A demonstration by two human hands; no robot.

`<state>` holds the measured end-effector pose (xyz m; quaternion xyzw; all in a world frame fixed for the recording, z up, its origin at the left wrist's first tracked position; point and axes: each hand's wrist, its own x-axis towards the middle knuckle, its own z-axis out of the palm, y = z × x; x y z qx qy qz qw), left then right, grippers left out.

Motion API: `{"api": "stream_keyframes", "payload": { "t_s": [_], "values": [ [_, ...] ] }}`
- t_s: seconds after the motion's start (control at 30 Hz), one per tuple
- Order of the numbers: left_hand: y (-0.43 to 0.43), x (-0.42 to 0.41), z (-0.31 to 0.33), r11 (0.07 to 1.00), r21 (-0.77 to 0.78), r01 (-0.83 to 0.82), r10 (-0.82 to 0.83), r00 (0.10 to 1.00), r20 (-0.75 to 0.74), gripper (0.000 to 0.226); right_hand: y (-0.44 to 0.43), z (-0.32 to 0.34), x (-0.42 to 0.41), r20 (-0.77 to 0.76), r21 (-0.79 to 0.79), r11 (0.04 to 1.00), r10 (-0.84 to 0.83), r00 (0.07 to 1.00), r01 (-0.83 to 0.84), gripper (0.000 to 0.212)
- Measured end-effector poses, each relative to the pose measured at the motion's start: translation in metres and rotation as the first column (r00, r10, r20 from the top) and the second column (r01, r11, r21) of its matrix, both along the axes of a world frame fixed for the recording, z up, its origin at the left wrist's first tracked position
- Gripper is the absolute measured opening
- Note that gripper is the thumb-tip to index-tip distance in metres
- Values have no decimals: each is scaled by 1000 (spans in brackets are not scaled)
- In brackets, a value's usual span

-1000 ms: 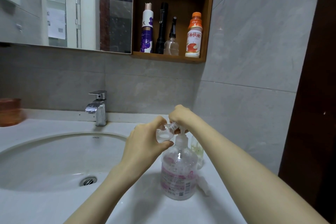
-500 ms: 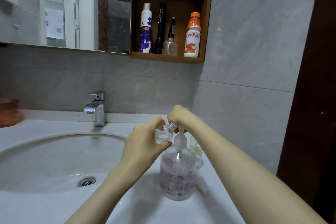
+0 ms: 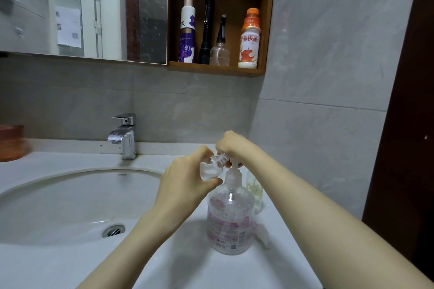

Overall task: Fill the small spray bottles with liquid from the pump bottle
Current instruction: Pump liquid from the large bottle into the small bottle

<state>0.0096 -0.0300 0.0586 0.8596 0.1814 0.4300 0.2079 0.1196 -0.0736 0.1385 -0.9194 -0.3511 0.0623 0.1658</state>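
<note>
Clear plastic, probably light and slippery: the small spray bottle tilts just below the frame's centre, neck at the spout, its belly gripped by the left hand. The right hand curls over the head of the pump bottle — heavier, steadier, best pressed straight down.

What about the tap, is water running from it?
No, nothing streams from the tap down into the sink below it.

Home bathroom — white basin, chrome tap, wall mirror, tiled walls, toiletry shelf.
</note>
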Motion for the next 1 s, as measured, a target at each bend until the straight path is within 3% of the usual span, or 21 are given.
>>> {"api": "stream_keyframes", "payload": {
  "t_s": [0.17,0.37,0.7,1.0],
  "values": [
    [4,0,-8,1000,2,10,-10,1000,-6,38,1,-10,6,-73,66,997,55,996,-50,33],
    [9,5,-12,996,-58,64,-65,998,-12,38,-1,-8,3,-50,-1,1000,-2,999,2,30],
    [6,-2,-1,994,-65,85,-84,996,5,37,1,-8,0,-69,205,977,-38,997,51,24],
    [10,-2,-3,991,-54,122,-118,990,74,36,-1,-3,-1,-47,132,991,6,999,1,29]
  ]
}}
